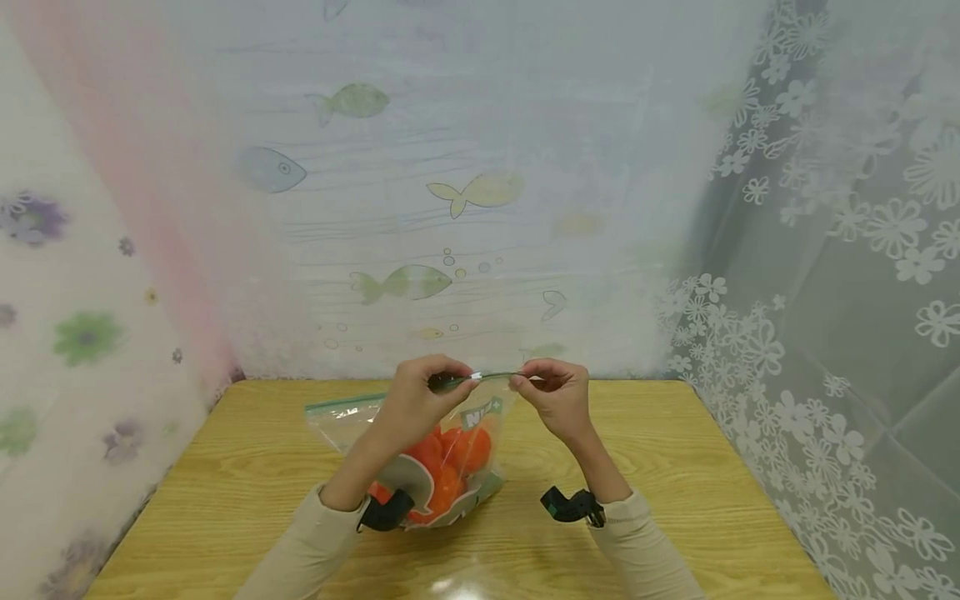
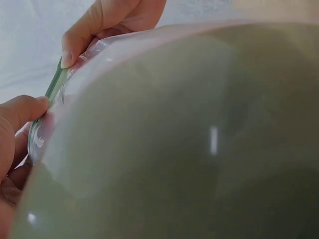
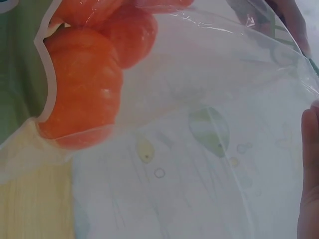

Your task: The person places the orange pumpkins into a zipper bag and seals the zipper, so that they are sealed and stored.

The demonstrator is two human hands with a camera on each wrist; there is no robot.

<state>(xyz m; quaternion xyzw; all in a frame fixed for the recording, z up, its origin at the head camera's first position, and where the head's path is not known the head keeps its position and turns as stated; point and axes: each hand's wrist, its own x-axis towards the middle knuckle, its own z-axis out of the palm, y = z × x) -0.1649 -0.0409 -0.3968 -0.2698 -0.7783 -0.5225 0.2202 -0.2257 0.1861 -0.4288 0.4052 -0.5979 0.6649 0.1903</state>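
Observation:
A clear zip bag with a green zip strip hangs from both hands over the table. Several round orange-red fruits or vegetables, like tomatoes, lie inside it; the right wrist view shows ribbed orange ones behind the film. My left hand pinches the zip edge between thumb and fingers. A short way to the right, my right hand pinches the same edge near its end. In the left wrist view the bag's green printed panel fills most of the picture, and the zip strip runs between the two hands.
A wood-grain table lies beneath the bag. Behind it hangs a pale curtain printed with fish, with flowered curtains at both sides. Black camera mounts sit on both wrists.

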